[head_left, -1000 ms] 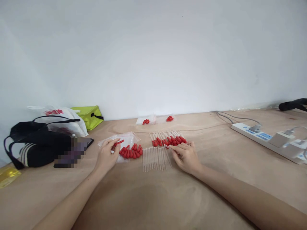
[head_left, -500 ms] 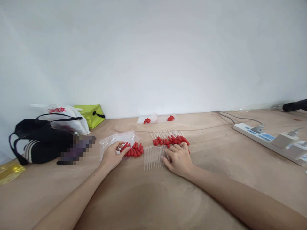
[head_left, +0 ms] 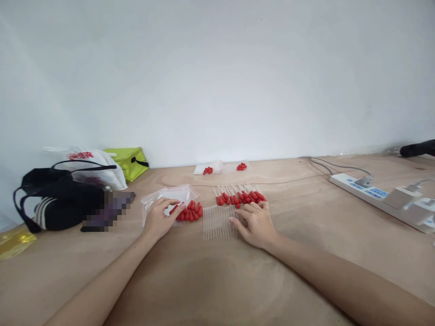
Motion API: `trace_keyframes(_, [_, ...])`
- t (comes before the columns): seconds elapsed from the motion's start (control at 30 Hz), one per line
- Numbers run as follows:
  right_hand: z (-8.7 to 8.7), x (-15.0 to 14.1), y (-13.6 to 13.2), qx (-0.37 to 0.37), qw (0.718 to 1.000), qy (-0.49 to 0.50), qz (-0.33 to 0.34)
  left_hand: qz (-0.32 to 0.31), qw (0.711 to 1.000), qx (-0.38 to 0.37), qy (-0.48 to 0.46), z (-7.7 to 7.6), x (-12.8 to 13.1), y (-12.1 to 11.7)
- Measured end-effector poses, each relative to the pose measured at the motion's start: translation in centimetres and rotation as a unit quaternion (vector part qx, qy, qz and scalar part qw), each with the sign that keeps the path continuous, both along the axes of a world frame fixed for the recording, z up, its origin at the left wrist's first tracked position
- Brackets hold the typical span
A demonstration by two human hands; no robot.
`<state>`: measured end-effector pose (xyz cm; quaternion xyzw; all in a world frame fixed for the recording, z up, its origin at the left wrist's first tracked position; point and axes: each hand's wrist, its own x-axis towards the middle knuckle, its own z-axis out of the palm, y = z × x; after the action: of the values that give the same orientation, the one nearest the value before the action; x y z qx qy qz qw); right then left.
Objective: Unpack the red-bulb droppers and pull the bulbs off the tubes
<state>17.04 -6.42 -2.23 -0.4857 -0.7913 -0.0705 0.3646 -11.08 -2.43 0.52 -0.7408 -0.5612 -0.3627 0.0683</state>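
Note:
My left hand (head_left: 160,219) rests at the left edge of a loose pile of red rubber bulbs (head_left: 192,213). Its fingers are apart, with the thumb and index finger over the nearest bulbs and nothing plainly gripped. A row of clear glass dropper tubes (head_left: 217,222) lies side by side right of the pile. My right hand (head_left: 256,224) is over the right end of that row, thumb apart from its curled fingers, hiding a few tubes. Beyond its fingertips lies a row of droppers with red bulbs (head_left: 239,198) fitted on, tubes pointing away.
Clear zip bags (head_left: 166,194) lie behind my left hand. Two bags with red bulbs (head_left: 208,170) are near the wall. Black bag (head_left: 68,199), white plastic bag (head_left: 117,176) and green bag (head_left: 129,164) stand left. A power strip (head_left: 360,191) with plugs lies right.
My left thumb has shifted slightly up and right over the bulbs, and fewer bulbs show between its fingers. The right hand has moved slightly right, with the thumb higher.

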Motion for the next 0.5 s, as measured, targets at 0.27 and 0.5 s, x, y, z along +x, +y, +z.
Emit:
trace_keyframes(0.27, [-0.3, 1.9, 0.7, 0.000, 0.997, 0.058, -0.046, -0.060, 0.988, -0.079, 0.119, 1.5, 5.9, 1.3])
trace_keyframes(0.5, [-0.1, 1.8, 0.7, 0.000, 0.998, 0.062, -0.033, -0.051, 0.980, -0.069, 0.180, 1.0, 11.4, 2.8])
